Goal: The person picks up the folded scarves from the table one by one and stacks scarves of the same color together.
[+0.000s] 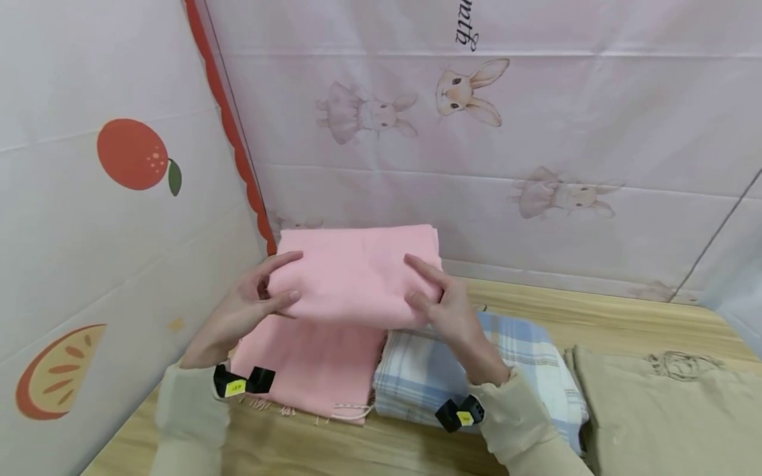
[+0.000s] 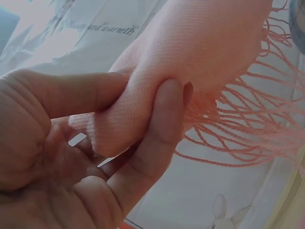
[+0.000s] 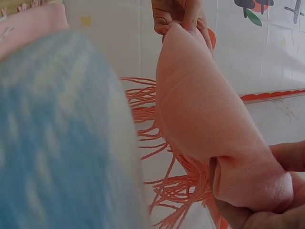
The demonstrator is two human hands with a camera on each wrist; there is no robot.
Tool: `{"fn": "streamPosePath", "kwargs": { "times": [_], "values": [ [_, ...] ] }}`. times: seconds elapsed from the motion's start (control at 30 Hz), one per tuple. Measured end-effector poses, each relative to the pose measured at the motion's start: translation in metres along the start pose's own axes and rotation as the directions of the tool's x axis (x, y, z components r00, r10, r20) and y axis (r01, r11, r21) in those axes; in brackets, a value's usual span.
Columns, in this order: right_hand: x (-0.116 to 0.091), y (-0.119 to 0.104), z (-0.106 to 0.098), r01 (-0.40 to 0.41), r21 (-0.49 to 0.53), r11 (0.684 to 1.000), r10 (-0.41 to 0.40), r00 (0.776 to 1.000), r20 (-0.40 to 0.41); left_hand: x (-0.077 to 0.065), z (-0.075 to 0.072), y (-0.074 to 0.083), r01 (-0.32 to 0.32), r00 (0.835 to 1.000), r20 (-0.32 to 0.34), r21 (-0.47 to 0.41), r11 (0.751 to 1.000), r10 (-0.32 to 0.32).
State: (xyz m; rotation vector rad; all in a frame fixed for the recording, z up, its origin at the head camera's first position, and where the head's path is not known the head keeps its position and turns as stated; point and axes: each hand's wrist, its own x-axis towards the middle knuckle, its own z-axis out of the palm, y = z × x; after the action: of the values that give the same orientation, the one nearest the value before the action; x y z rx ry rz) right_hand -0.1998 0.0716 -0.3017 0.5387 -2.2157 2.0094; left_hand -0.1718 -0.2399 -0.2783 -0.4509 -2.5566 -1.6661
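Observation:
Both hands hold up a folded pink scarf (image 1: pixel 357 271), raised in front of the printed backdrop. My left hand (image 1: pixel 247 307) grips its left end, and my right hand (image 1: pixel 446 307) grips the right end, thumb on the near face. Close up in the left wrist view, thumb and fingers (image 2: pixel 167 109) pinch the folded pink cloth (image 2: pixel 190 52), with long fringe (image 2: pixel 238 124) hanging from it. The right wrist view shows the scarf (image 3: pixel 195 100) stretched between both hands. Below it lies another pink fringed cloth (image 1: pixel 315 370), flat on the table.
A blue-and-white plaid cloth (image 1: pixel 411 377) lies folded right of the pink one on the wooden table (image 1: pixel 268 449). Further right is a folded beige cloth (image 1: pixel 673 416). A white wall sheet with fruit prints (image 1: pixel 133 155) stands at the left, a rabbit-print sheet (image 1: pixel 381 192) behind.

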Motion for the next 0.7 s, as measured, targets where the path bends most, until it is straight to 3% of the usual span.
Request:
{"fn": "streamPosePath", "kwargs": {
  "times": [0.33, 0.7],
  "values": [
    [-0.013, -0.003, 0.017, 0.095, -0.01, 0.995, -0.095, 0.995, 0.003, -0.02, -0.012, 0.002, 0.036, 0.999, -0.015, 0.03, 0.999, -0.036],
    [-0.027, -0.001, 0.033, 0.188, 0.029, 0.982, -0.19, 0.979, 0.079, -0.044, -0.024, -0.005, 0.086, 0.995, -0.064, 0.07, 0.994, -0.082]
  ]
}}
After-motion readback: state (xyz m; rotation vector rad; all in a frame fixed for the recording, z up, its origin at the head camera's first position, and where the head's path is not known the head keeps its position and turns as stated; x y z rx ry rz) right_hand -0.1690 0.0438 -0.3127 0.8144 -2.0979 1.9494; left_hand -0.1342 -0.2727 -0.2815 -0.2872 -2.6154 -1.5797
